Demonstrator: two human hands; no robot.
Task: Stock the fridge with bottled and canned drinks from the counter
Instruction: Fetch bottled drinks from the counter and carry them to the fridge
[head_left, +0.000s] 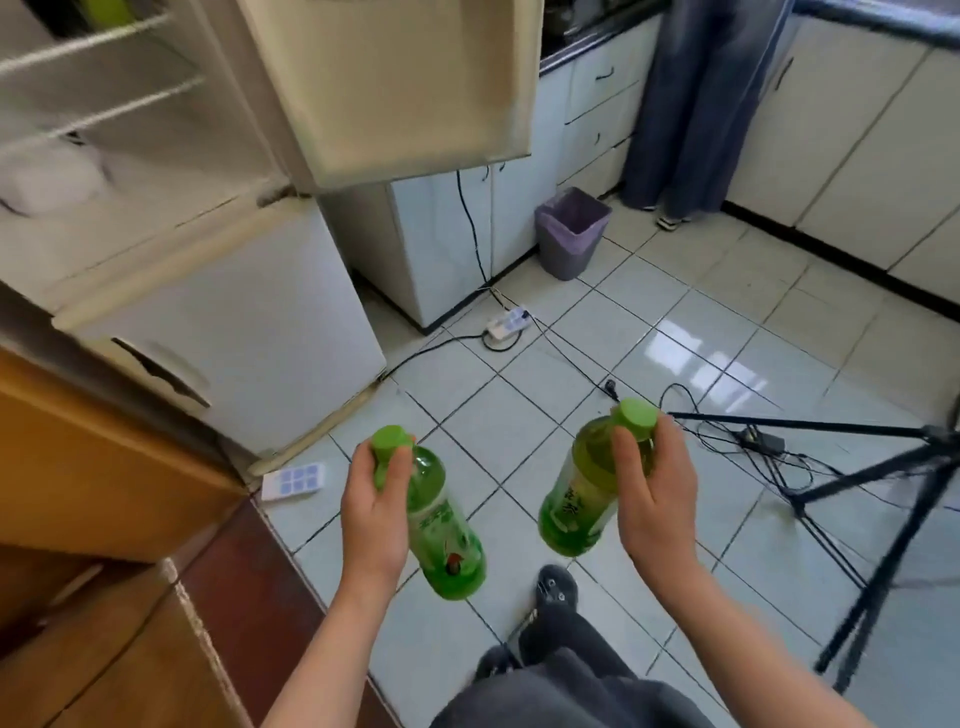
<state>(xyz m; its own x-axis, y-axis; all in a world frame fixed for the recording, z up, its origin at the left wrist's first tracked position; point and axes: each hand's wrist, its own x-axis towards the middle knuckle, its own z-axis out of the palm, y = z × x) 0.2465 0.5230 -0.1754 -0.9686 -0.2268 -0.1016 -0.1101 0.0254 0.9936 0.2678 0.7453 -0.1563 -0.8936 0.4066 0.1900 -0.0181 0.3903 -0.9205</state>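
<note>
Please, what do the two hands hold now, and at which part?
The left hand grips the left green bottle at its cap and neck; the right hand grips the right green bottle at the neck, below the cap.

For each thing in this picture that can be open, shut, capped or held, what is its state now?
upper fridge door: open.
lower fridge door: shut.
left bottle: capped, tilted, gripped at the neck by the left hand.
right bottle: capped, tilted, gripped at the neck by the right hand.
cabinet drawers: shut.
bin: no lid, lined with a bag.
</note>
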